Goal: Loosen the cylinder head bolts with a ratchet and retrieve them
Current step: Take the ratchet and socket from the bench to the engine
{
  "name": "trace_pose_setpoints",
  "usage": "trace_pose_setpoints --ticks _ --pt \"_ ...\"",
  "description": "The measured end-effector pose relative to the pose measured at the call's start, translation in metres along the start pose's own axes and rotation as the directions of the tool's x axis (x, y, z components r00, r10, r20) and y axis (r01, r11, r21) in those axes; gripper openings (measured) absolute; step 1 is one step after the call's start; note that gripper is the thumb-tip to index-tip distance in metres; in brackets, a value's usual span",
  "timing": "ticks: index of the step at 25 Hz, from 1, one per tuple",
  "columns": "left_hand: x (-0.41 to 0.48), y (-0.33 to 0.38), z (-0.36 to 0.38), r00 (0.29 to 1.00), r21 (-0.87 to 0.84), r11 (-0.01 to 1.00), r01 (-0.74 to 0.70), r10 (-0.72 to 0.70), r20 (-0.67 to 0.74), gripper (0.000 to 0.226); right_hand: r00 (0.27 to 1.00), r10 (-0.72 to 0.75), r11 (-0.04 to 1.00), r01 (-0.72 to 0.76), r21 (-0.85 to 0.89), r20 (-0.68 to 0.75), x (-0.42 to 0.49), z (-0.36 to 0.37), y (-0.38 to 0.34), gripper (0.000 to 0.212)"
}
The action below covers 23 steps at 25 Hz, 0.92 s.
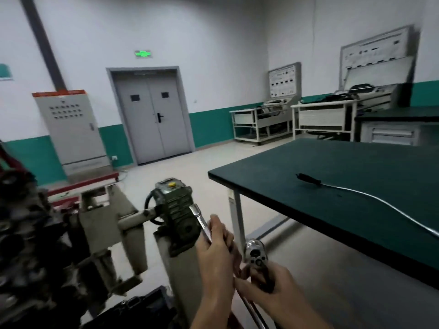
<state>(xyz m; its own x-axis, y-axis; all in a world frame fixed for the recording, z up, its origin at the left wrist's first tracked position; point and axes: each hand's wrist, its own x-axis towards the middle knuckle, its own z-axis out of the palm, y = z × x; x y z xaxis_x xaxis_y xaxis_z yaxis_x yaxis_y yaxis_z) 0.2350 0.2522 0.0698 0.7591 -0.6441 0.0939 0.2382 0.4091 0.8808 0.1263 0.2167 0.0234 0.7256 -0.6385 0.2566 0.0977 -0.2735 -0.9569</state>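
Note:
My left hand [217, 255] grips a chrome extension bar with a socket end [199, 217] that points up and to the left. My right hand [268, 290] holds a chrome ratchet just below its round head [256, 254]; the ratchet's handle runs down toward the bottom edge of the view. The two tools are held close together in front of me, apart from the engine. The dark engine [28, 238] sits blurred at the left edge on its stand; no cylinder head bolts can be made out.
The engine stand's grey frame [114, 224] and green gearbox with a yellow cap [175, 200] are just left of my hands. A green-topped workbench [344, 186] at right carries a long black-handled tool [316, 181]. Double doors, an electrical cabinet and trolleys stand beyond.

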Motion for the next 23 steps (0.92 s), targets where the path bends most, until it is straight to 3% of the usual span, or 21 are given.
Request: trace_pose_setpoints --ticks 1,3,7,9,10,12,18,21,23 --pt "0.000 0.017 -0.021 0.996 0.011 0.999 -0.043 0.044 -0.082 0.040 0.995 -0.030 0.999 0.026 0.048 0.092 0.007 0.024 -0.006 0.010" --pt "-0.002 0.050 -0.065 0.977 0.079 0.993 -0.082 0.096 -0.192 0.038 0.973 -0.079 0.989 0.048 0.143 0.218 0.018 0.075 -0.016 0.019" --pt "-0.013 0.103 -0.145 0.960 0.241 0.969 0.053 0.017 -0.280 0.042 0.933 -0.169 0.948 0.065 0.312 0.317 0.021 0.161 -0.036 0.012" --pt "-0.028 0.126 -0.192 0.965 0.170 0.982 0.081 -0.035 -0.260 0.019 0.938 -0.181 0.929 0.065 0.364 0.294 0.027 0.191 -0.044 0.033" --pt "-0.040 0.136 -0.214 0.970 0.154 0.985 0.078 -0.039 -0.239 0.010 0.944 -0.189 0.920 0.074 0.385 0.270 0.030 0.205 -0.050 0.033" --pt "-0.064 0.153 -0.248 0.982 0.130 0.991 0.038 -0.012 -0.191 0.033 0.949 -0.219 0.883 0.093 0.460 0.228 0.038 0.228 -0.068 0.026" --pt "-0.113 0.173 -0.306 1.000 -0.058 0.998 0.001 -0.003 -0.024 0.042 0.953 -0.206 0.847 0.061 0.529 0.221 0.042 0.291 -0.094 0.021" --pt "-0.129 0.167 -0.319 1.000 -0.096 0.995 0.004 -0.006 -0.022 0.040 0.988 -0.131 0.897 0.084 0.434 0.080 0.038 0.315 -0.101 0.041" --pt "-0.137 0.163 -0.324 0.998 -0.009 1.000 -0.020 0.020 -0.054 0.037 0.998 -0.056 0.889 0.063 0.453 -0.030 0.037 0.326 -0.105 0.050"
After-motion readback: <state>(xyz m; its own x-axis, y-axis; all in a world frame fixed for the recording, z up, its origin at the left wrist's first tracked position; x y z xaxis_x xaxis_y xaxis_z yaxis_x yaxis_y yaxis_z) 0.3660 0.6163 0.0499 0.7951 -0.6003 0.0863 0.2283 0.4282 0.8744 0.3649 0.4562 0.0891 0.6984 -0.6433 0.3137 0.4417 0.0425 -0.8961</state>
